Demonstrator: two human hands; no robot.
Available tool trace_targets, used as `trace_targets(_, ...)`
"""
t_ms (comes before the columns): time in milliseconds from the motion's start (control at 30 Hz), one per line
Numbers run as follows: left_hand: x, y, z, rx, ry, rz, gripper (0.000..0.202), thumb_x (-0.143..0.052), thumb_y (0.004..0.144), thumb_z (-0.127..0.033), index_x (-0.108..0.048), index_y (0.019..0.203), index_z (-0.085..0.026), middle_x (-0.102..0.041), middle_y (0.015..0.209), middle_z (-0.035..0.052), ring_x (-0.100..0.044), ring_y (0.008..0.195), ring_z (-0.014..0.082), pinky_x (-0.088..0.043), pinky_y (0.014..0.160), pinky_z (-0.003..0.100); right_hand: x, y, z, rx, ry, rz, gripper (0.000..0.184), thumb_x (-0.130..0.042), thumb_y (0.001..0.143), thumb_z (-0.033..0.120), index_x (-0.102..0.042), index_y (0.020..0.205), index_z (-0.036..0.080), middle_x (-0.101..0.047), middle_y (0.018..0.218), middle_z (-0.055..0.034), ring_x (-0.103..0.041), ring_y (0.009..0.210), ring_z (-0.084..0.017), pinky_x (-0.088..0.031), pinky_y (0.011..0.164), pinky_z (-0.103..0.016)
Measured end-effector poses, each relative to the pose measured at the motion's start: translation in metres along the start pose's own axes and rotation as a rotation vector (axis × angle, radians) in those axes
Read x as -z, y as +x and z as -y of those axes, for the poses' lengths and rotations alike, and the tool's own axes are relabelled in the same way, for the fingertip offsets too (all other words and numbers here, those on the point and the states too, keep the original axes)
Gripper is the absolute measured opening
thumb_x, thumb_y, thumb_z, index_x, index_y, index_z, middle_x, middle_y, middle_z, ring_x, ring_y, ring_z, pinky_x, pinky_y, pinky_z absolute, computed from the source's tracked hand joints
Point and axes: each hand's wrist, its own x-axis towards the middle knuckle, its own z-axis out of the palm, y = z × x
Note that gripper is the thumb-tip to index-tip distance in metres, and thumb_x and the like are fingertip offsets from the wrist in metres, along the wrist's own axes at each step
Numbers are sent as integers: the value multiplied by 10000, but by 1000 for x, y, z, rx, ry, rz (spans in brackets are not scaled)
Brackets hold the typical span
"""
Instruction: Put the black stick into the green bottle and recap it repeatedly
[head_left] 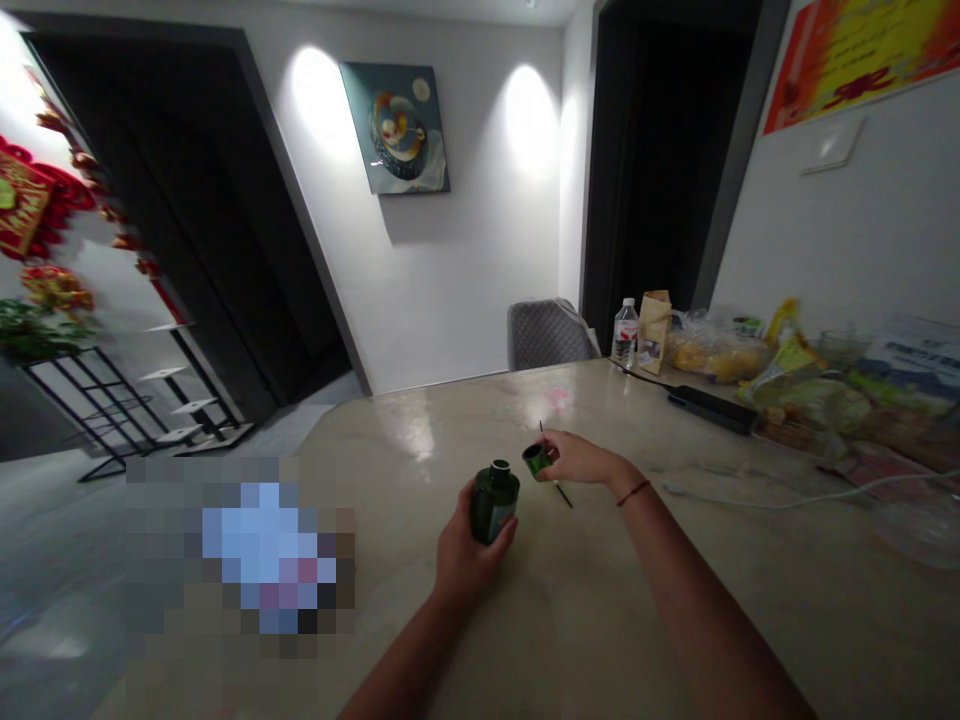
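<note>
My left hand is wrapped round a dark green bottle with a pale label, upright over the table. The bottle's mouth at the top is uncovered. To its right and a little farther off, my right hand grips a green cap between thumb and fingers, its dark hollow side turned toward the bottle. Cap and bottle are apart. A thin dark stick shows above and below the right hand; whether it is held or lies on the table, I cannot tell.
On the table, a water bottle, a paper carton, bagged food and a black device stand at the right. A white cable runs there. A grey chair is beyond. A blurred patch covers the left.
</note>
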Motion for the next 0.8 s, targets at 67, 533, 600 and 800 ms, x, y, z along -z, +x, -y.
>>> trace_targets(67,0,0,0,3,-3,8,650,-556,706,-445,-308,1258,-208,-634,974,55,-626,801,190,-484,712,304,3,1,-11,-55,-41,-54,342,-639,573,148,-533,898,137,-609,833,-34,-562,746,-145,-419,632,-235)
trace_targets(533,2,0,-2,23,-91,3,641,-582,683,-433,-345,1237,-214,-628,990,56,-616,814,195,-468,726,313,15,-6,-62,-293,-203,-193,340,-629,568,134,-523,891,137,-599,849,-48,-559,778,-170,-402,629,-234)
trace_targets(600,1,0,-2,29,-82,1,644,-580,683,-434,-345,1240,-213,-630,983,57,-617,809,196,-468,722,312,14,-9,-59,-328,-251,-186,343,-623,568,124,-525,896,136,-604,854,-57,-563,777,-176,-397,613,-232)
trace_targets(800,1,-1,-3,32,-44,17,644,-569,694,-427,-334,1251,-205,-638,958,51,-620,779,185,-474,699,300,12,-13,-50,-377,-322,-137,381,-623,566,107,-527,934,119,-611,945,-108,-574,842,-215,-417,655,-257)
